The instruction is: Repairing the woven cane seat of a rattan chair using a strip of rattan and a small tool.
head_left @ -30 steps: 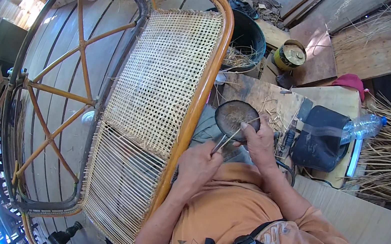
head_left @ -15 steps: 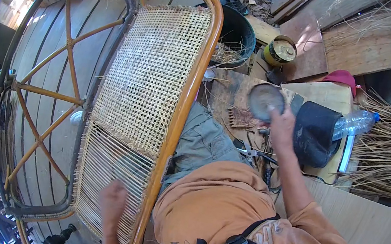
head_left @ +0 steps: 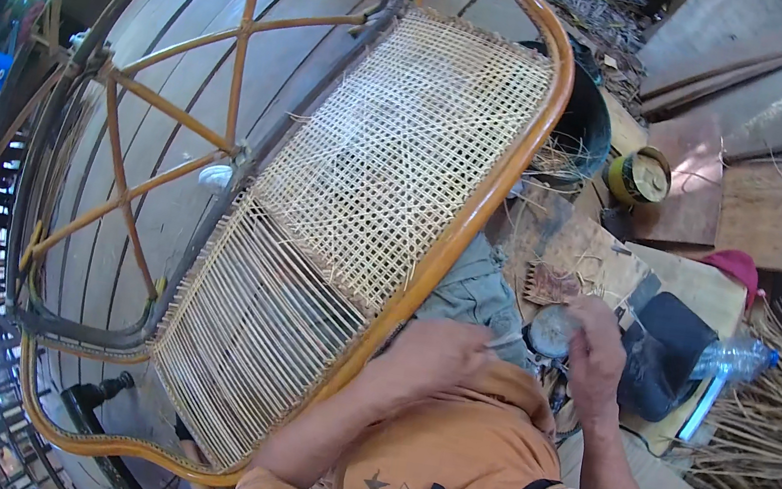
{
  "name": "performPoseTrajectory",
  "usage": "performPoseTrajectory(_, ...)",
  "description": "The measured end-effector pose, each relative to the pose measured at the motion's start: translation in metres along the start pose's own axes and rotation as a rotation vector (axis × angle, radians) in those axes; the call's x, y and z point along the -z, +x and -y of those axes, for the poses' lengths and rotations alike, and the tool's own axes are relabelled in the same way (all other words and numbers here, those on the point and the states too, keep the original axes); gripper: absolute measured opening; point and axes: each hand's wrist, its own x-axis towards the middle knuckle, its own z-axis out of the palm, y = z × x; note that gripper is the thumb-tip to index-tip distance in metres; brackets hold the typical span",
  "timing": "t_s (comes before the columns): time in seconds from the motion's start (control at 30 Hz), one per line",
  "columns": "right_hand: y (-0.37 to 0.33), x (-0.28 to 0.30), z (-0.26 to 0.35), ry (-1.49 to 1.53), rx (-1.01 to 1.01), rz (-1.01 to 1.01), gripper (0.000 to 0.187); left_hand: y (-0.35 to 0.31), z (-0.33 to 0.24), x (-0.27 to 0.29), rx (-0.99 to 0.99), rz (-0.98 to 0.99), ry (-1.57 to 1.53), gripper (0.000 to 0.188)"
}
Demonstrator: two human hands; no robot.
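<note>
In front of my belly, my right hand (head_left: 595, 348) is closed on the edge of a round, shallow, greyish dish or lid (head_left: 553, 332) with a dark rim. My left hand (head_left: 446, 352) is also closed and faces it. A thin whitish piece (head_left: 504, 340), blurred, juts from the left fingers toward the dish; its kind is unclear. Propped on my left is a rattan chair frame (head_left: 514, 167) with varnished rim. Its upper part bears woven cane webbing (head_left: 407, 136); lower down, parallel cane strands (head_left: 259, 316) run across without the open-hole pattern. My left forearm crosses the frame's near edge.
Right of my hands lie a black pouch-like container (head_left: 662, 361), a clear plastic bottle (head_left: 738, 359) and a pile of cane strips (head_left: 762, 432). Farther off stand a yellow-black tin (head_left: 641, 176) and a dark bucket (head_left: 586, 122). A red cloth (head_left: 736, 268) lies by a board.
My right hand has brought the round dish nearer my belly. My left hand has left the lower strands and come up beside it. The view has shifted, so the chair appears farther right.
</note>
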Motion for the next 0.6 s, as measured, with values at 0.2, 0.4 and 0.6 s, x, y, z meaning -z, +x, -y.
performPoseTrajectory(0.2,0.046,-0.028,-0.002,0.073,-0.070,0.682,0.015,0.015,0.012,0.034,0.155,0.101,-0.202,0.031)
performPoseTrajectory(0.4,0.107,-0.067,-0.041,0.254,-0.090,0.624,0.010,0.044,0.039,0.054,0.553,-0.044,-0.044,0.034)
performPoseTrajectory(0.6,0.178,-0.091,-0.047,0.107,-0.133,0.847,0.020,0.065,0.086,0.065,0.376,-0.030,0.257,0.026)
